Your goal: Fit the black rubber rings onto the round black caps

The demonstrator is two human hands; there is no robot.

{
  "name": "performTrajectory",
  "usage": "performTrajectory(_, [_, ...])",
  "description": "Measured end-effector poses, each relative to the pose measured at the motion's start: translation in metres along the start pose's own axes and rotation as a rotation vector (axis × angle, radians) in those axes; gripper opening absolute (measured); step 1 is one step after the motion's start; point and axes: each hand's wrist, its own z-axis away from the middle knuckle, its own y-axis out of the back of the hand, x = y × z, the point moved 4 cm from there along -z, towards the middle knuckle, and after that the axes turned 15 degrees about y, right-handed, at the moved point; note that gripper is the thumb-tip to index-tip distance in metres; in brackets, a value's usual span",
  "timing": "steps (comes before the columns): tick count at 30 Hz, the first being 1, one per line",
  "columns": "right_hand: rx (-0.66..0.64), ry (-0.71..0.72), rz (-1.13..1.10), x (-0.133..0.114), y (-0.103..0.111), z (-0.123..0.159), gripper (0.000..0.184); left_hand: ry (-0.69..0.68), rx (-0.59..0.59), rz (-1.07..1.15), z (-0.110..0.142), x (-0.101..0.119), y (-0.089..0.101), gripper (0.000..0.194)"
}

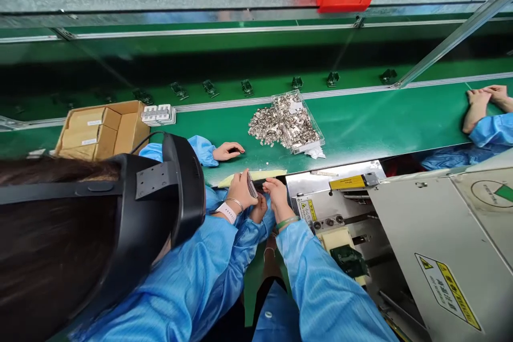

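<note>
Together, the left hand (240,189) and right hand (276,200) pinch a black comb-shaped connector (251,186) between their fingers, just above a pale yellow pad (252,178) on the green conveyor belt (360,117).

Ribbed part (251,187) half-hidden behind fingers (241,186)

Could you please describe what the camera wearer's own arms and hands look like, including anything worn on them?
Both arms are covered by long light-blue sleeves with fine stripes, the left sleeve and the right sleeve. The left hand and right hand are bare, without gloves. A green wristband sits at the right cuff; no band shows on the left wrist.
</note>
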Motion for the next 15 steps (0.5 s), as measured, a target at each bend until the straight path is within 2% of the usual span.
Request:
performTrajectory(3, [0.021,0.007,0.082,-0.002,0.013,0.004,0.021,0.031,0.003,-0.070,-0.006,0.000,-0.001,0.109])
performTrajectory(6, [0.018,0.041,0.209,-0.008,0.019,-0.011,0.022,0.017,-0.010,-0.146,-0.011,0.002,-0.002,0.111])
performTrajectory(11, [0.030,0.199,0.439,-0.024,0.013,-0.056,0.017,0.001,-0.017,-0.219,-0.017,0.000,-0.002,0.111])
performTrajectory(15, [0.035,0.271,0.566,-0.030,0.009,-0.070,0.016,0.000,-0.019,-0.226,-0.018,-0.003,-0.001,0.111])
